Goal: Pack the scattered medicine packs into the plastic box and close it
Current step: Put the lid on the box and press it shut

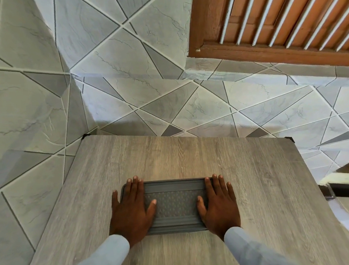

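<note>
Plastic box (175, 206) lies under both flat hands (132, 210).

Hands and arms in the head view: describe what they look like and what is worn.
Two bare hands, the left hand and the right hand, with no gloves, rings or watch visible. Both forearms wear long light grey-blue sleeves of plain cloth that end at the wrists, without visible markings.

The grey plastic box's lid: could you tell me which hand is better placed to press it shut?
Neither clearly: left hand and right hand lie flat on opposite ends of the grey ribbed lid.
</note>
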The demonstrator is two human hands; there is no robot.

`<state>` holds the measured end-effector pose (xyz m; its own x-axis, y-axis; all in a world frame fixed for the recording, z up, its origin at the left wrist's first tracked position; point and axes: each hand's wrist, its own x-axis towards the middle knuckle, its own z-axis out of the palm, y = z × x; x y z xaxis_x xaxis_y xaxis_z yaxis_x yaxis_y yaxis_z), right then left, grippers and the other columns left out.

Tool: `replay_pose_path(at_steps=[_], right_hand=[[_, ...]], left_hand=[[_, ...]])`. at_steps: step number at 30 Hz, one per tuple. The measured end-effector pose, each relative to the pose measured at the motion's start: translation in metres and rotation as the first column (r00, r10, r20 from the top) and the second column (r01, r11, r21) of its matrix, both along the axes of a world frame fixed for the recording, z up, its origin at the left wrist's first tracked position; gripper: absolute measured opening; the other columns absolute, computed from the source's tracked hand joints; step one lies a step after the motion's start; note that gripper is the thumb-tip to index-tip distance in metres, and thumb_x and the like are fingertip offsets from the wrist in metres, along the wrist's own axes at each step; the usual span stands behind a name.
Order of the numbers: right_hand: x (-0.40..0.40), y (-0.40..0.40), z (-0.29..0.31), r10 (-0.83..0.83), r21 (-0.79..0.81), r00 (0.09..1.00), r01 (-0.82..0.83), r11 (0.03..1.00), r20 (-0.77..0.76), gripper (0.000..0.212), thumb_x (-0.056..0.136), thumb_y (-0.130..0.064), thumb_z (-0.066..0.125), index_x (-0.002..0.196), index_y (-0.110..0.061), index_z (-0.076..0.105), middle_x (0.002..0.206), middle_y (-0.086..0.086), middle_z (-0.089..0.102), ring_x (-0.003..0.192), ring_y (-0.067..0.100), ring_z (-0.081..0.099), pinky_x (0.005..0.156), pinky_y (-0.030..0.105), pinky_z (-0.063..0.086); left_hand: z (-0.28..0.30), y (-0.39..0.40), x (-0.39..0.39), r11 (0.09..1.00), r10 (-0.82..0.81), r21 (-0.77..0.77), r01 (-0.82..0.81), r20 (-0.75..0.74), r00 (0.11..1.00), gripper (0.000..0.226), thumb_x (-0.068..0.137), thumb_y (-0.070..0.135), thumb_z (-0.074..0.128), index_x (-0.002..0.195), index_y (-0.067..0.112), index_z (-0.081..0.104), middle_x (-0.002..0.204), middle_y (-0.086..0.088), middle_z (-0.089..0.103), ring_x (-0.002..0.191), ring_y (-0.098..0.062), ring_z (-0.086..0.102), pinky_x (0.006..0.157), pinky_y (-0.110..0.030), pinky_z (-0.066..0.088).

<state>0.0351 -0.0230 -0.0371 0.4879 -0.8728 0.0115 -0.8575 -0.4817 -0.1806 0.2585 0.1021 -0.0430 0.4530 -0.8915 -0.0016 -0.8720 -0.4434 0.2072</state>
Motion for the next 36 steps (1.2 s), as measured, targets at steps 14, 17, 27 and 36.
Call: replay_pose_path(at_steps=[14, 17, 27, 36], right_hand=[[-0.001, 0.003, 0.001, -0.029, 0.004, 1.000, 0.029, 1.000, 0.009, 0.075, 0.089, -0.055, 0.015, 0.149, -0.013, 0.027, 0.157, 0.009, 0.026, 0.148, 0.023, 0.015, 0.121, 0.042, 0.007], [-0.001, 0.001, 0.001, -0.030, 0.026, 0.999, 0.029, 0.999, 0.030, 0.079, 0.087, -0.058, 0.012, 0.150, -0.012, 0.022, 0.158, 0.010, 0.022, 0.148, 0.024, 0.011, 0.121, 0.040, 0.007], [-0.010, 0.007, 0.003, -0.207, 0.305, 0.921, 0.104, 0.947, 0.328, 0.064, 0.099, -0.042, 0.030, 0.152, -0.013, 0.009, 0.161, 0.008, 0.010, 0.149, 0.022, 0.007, 0.121, 0.037, 0.012], [-0.026, 0.050, 0.003, -0.759, 0.671, 0.477, 0.384, 0.634, 0.443, 0.038, 0.101, -0.026, 0.038, 0.082, -0.004, 0.063, 0.081, 0.012, 0.063, 0.071, 0.022, 0.054, 0.070, 0.032, 0.041]], left_hand=[[0.003, 0.001, -0.004, 1.000, 0.016, 0.027, -0.016, 0.006, 1.000, 0.073, 0.089, 0.055, 0.021, 0.147, 0.012, 0.025, 0.156, -0.007, 0.027, 0.145, -0.022, 0.023, 0.115, -0.046, 0.003], [0.004, 0.001, -0.004, 1.000, 0.017, 0.004, -0.016, -0.027, 0.999, 0.075, 0.088, 0.057, 0.017, 0.149, 0.013, 0.018, 0.159, -0.005, 0.019, 0.147, -0.020, 0.015, 0.119, -0.043, 0.005], [0.007, 0.029, 0.005, 0.987, 0.115, -0.067, -0.145, -0.328, 0.938, 0.077, 0.089, 0.059, 0.020, 0.151, 0.017, 0.001, 0.161, -0.003, 0.002, 0.148, -0.018, 0.004, 0.121, -0.041, 0.007], [0.009, 0.056, 0.002, 0.817, 0.319, -0.043, -0.575, -0.797, 0.513, 0.038, 0.100, 0.017, 0.037, 0.136, 0.012, 0.047, 0.134, -0.007, 0.053, 0.122, -0.028, 0.050, 0.102, -0.034, 0.039]])
